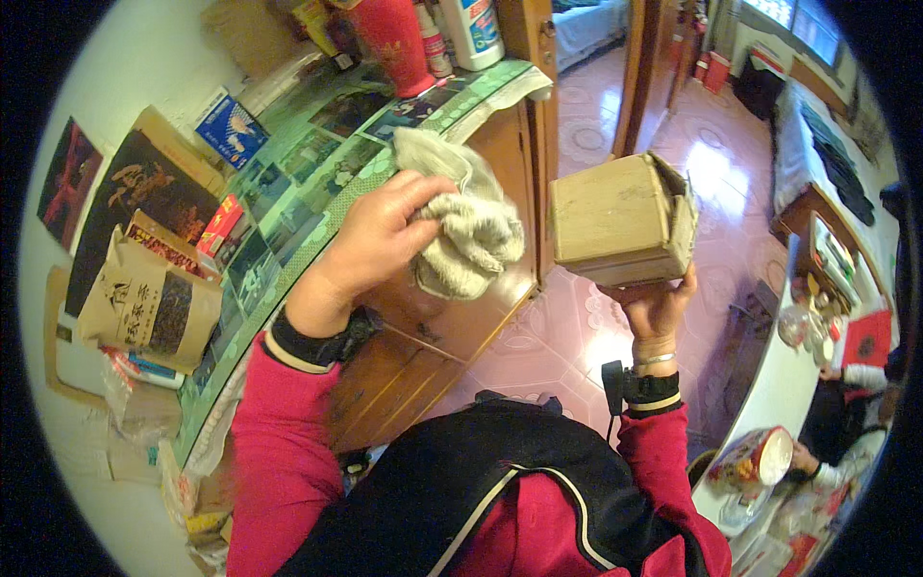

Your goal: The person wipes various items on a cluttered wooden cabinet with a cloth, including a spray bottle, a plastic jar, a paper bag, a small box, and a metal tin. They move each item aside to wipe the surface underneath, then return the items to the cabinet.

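Note:
My left hand (393, 234) grips a crumpled pale cloth (472, 231) between thumb and fingers, close to the front edge of the covered cabinet top. Folds of the cloth hang below the fingers. On the other side, my right hand (652, 306) holds up a brown cardboard box (609, 213) from beneath, over the tiled floor. The box is worn, and its flaps at the right end stand partly bent. A gap separates cloth and box. What is inside the box cannot be seen.
The cabinet top (285, 155) bears a red vase (393, 43), a white bottle (472, 32), a blue box (231, 128) and a paper pouch (151, 303). A doorway stands ahead. At right, another person's hand (802, 458) is near a white table (764, 375) holding a patterned canister (753, 458).

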